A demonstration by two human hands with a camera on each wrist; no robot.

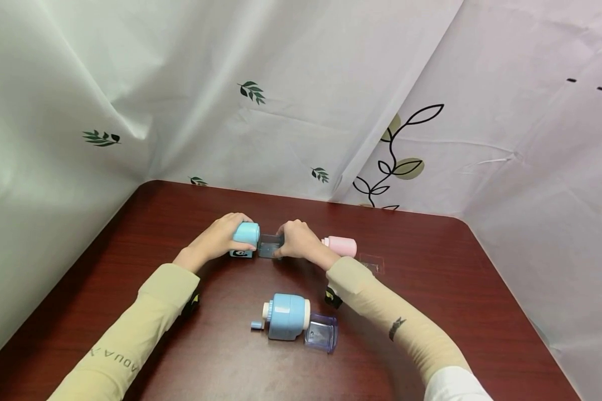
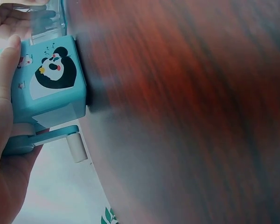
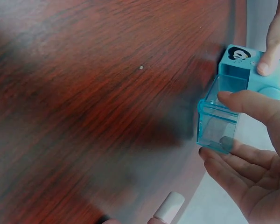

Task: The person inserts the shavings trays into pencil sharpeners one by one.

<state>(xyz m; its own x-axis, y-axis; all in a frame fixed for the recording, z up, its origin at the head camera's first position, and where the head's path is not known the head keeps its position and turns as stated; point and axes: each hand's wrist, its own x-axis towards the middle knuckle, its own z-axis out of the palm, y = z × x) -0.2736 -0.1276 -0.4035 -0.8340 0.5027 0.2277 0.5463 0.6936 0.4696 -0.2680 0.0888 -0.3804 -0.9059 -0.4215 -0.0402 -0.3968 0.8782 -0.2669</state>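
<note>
My left hand (image 1: 219, 236) grips a teal crank pencil sharpener (image 1: 246, 234) near the far side of the table. A panda picture (image 2: 54, 70) marks one side of it, and its crank (image 2: 56, 135) shows in the left wrist view. With thumb and fingers on opposite sides, my right hand (image 1: 297, 239) pinches the clear shavings drawer (image 3: 218, 126). This drawer stands at the sharpener's open slot (image 3: 235, 72), largely outside the body. Whether its inner end is still inside the slot, I cannot tell.
Nearer me lies a blue crank sharpener (image 1: 287, 316) with a clear bluish drawer (image 1: 322, 334) beside it. A pink sharpener (image 1: 342, 245) sits right of my right hand, close to a clear drawer (image 1: 371, 264). White patterned cloth (image 1: 281, 122) hangs behind the wooden table (image 1: 221, 356).
</note>
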